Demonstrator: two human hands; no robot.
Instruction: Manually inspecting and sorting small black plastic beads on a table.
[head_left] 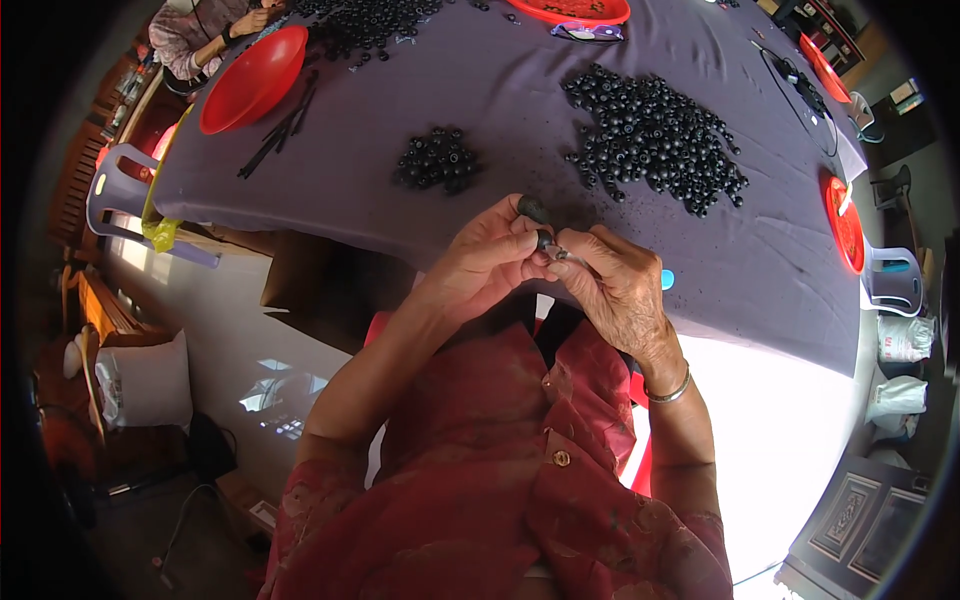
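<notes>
Close to the table's near edge, my two hands meet. My left hand [478,262] is closed, pinching a small black round piece [544,240] between thumb and fingers; a dark cover or stain shows on one fingertip. My right hand [618,285] is wrapped round a slim tool with a blue handle end [667,280] and a thin metal tip touching or almost touching the piece. Most of the tool is hidden by the palm. Just beyond my hands lie a small pile of black round pieces [437,160] and a larger pile [655,140] to its right.
A purple-grey cloth covers the table [350,195]. A red basin [255,80] stands at far left beside black sticks [280,132]. Another red tray [570,10] and eyeglasses [587,32] lie at the far side. A co-worker's arm [212,48] reaches in at far left.
</notes>
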